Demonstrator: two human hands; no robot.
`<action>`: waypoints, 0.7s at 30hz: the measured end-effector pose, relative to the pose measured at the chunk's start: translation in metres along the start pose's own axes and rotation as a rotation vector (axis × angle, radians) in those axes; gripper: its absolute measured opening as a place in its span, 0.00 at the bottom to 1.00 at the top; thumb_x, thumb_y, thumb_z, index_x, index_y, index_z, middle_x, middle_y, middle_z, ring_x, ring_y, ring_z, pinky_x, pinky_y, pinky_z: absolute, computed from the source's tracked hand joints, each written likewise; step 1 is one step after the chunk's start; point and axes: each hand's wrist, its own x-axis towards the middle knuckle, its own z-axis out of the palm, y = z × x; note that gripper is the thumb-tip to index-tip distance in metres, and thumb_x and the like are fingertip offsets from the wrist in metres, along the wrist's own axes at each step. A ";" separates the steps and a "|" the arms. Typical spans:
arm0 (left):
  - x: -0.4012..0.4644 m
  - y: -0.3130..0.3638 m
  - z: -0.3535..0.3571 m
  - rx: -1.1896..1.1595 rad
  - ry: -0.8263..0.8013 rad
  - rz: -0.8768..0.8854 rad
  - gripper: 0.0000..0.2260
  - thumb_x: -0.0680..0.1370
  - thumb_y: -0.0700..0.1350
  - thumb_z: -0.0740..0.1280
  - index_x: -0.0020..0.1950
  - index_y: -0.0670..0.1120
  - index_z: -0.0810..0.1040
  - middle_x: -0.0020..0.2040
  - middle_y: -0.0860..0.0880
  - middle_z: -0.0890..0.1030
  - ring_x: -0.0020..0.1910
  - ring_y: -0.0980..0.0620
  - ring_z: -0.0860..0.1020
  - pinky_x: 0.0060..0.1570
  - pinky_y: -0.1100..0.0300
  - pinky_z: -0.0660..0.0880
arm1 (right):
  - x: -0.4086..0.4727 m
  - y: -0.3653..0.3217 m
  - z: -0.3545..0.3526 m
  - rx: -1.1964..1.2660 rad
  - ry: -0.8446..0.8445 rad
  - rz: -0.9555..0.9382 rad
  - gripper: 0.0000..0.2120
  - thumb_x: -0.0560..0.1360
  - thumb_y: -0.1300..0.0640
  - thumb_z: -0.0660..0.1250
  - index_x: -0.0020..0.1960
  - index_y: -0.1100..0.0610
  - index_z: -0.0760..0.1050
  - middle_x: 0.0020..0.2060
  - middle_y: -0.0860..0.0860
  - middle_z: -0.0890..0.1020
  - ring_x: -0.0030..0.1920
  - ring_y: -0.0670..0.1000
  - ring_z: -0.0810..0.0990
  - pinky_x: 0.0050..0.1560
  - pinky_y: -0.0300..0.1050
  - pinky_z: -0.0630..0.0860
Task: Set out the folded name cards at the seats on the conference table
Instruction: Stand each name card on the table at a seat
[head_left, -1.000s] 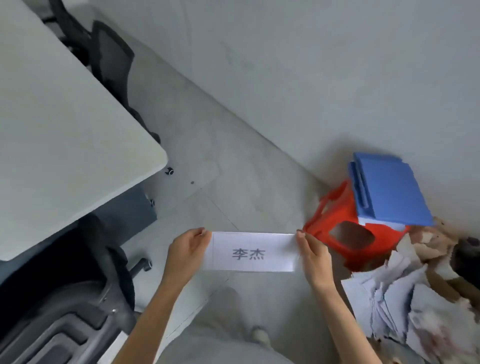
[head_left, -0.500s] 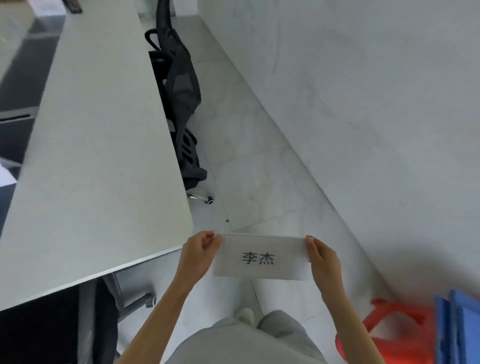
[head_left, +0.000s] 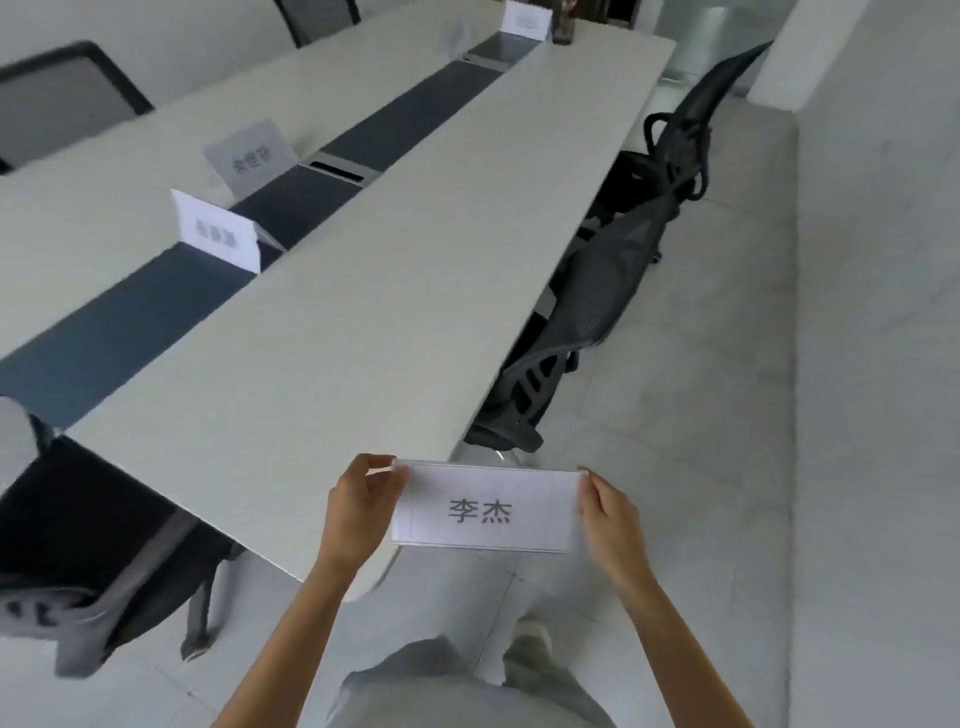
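Note:
I hold a white folded name card (head_left: 485, 508) with two printed characters flat in front of me, just off the near corner of the long conference table (head_left: 363, 291). My left hand (head_left: 361, 506) pinches its left end and my right hand (head_left: 610, 512) pinches its right end. Folded name cards stand along the table's dark centre strip: one white card (head_left: 218, 236), a greyer one (head_left: 249, 158) behind it, and two more far off (head_left: 525, 20).
A black mesh office chair (head_left: 613, 291) is tucked under the table's right side. Another dark chair (head_left: 67, 525) sits at the near left end, and chair backs (head_left: 62, 98) show beyond the far side. A pale wall (head_left: 883, 312) borders the tiled aisle on the right.
My view has swung from the floor, red stool and paper pile up to the conference table. The card stays held between both hands and is now at the table's near corner.

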 end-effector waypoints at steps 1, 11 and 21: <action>0.002 0.003 0.000 -0.019 0.064 -0.027 0.11 0.75 0.45 0.64 0.56 0.42 0.73 0.52 0.40 0.82 0.45 0.46 0.76 0.46 0.58 0.68 | 0.018 -0.009 0.000 -0.011 -0.046 -0.046 0.15 0.79 0.58 0.52 0.48 0.65 0.74 0.41 0.55 0.78 0.42 0.52 0.73 0.37 0.39 0.61; 0.048 0.002 -0.023 -0.146 0.537 -0.212 0.11 0.75 0.48 0.63 0.54 0.43 0.74 0.50 0.41 0.82 0.46 0.45 0.78 0.41 0.58 0.69 | 0.158 -0.086 0.083 -0.041 -0.433 -0.346 0.16 0.79 0.56 0.52 0.36 0.64 0.63 0.30 0.57 0.69 0.34 0.54 0.66 0.34 0.46 0.55; 0.131 -0.013 -0.039 -0.212 0.644 -0.355 0.12 0.77 0.46 0.60 0.57 0.41 0.70 0.54 0.41 0.81 0.47 0.47 0.75 0.43 0.58 0.69 | 0.245 -0.143 0.172 -0.148 -0.639 -0.393 0.18 0.80 0.59 0.51 0.59 0.72 0.69 0.59 0.68 0.76 0.61 0.65 0.72 0.59 0.48 0.65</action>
